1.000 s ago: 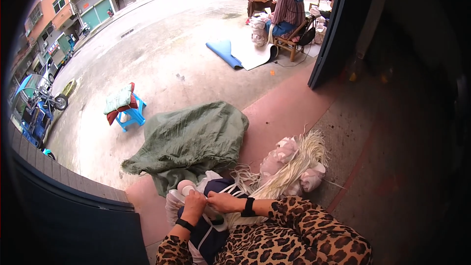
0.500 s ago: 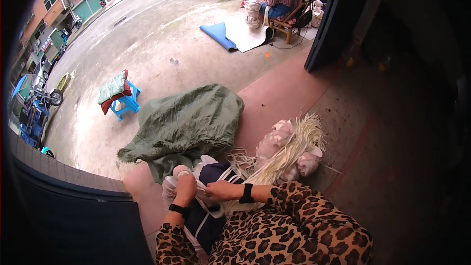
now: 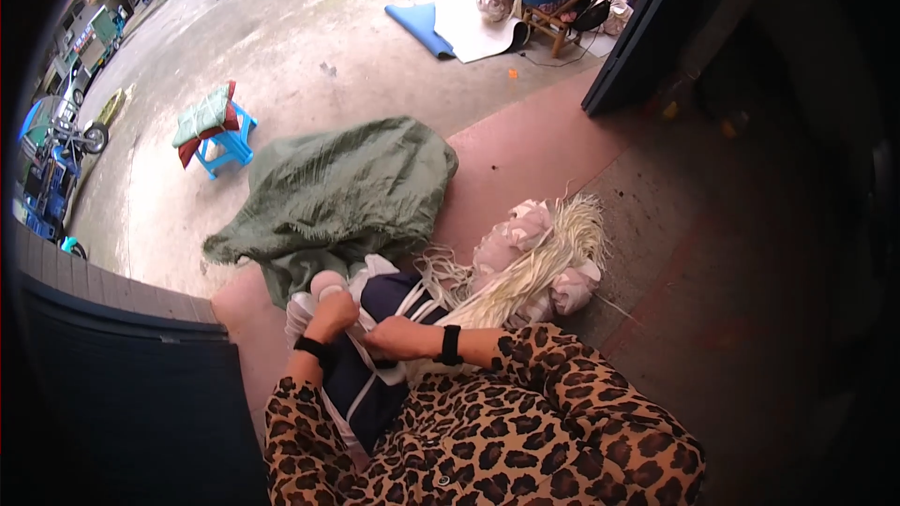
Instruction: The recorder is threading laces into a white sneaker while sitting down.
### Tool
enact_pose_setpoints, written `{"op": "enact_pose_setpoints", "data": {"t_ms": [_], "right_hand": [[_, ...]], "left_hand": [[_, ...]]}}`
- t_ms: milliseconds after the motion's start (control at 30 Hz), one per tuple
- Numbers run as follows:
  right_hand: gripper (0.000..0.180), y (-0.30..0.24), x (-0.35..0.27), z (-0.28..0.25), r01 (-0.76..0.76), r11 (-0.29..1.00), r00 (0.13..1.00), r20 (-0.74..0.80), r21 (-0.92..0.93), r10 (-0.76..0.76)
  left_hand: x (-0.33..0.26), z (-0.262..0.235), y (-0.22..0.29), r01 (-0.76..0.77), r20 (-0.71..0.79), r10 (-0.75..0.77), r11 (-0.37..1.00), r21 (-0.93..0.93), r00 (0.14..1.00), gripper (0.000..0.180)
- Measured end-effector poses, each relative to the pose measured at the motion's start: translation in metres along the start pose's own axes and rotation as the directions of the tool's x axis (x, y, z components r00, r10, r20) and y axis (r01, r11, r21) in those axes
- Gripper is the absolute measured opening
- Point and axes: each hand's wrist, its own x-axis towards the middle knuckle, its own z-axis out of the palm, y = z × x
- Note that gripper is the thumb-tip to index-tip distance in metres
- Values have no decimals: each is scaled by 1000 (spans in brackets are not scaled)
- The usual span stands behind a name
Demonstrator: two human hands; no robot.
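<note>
My left hand (image 3: pixel 336 311) is closed around a stack of thin, pale pinkish-white rounded pieces (image 3: pixel 300 312). A round pink end (image 3: pixel 327 283) of it shows just above my fingers. Beside it, my right hand (image 3: pixel 398 337) is closed, its fingertips near the stack at a whitish strip; its exact grip is hidden. Dark navy cloth (image 3: pixel 380 412) with white bands lies across my lap under both hands. To the right rests a bundle of long cream strings (image 3: pixel 562 258), over bundles of pale pink pieces (image 3: pixel 511 244).
A green woven sack (image 3: pixel 347 187) spreads on the ground ahead. Beyond it stands a blue stool (image 3: pixel 225 150) with tied cushions. People sit far right near a wooden chair (image 3: pixel 560 23) and a blue-and-white sheet (image 3: pixel 469 33). Dark doors flank me; vehicles stand far left.
The view has tilted down, so the surroundings sit higher in the picture. Both hands stay close together at the stack, with little visible change in their hold.
</note>
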Motion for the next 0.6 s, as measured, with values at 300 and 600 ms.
{"op": "enact_pose_setpoints", "data": {"t_ms": [300, 600], "right_hand": [[13, -23, -17, -16, 122, 992, 985, 126, -40, -116], [22, -73, -11, -226, 128, 952, 970, -236, 277, -62]], "left_hand": [[-4, -41, 46, 218, -314, -325, 919, -330, 892, 25], [-82, -16, -11, 240, -120, -691, 401, -884, 713, 22]]}}
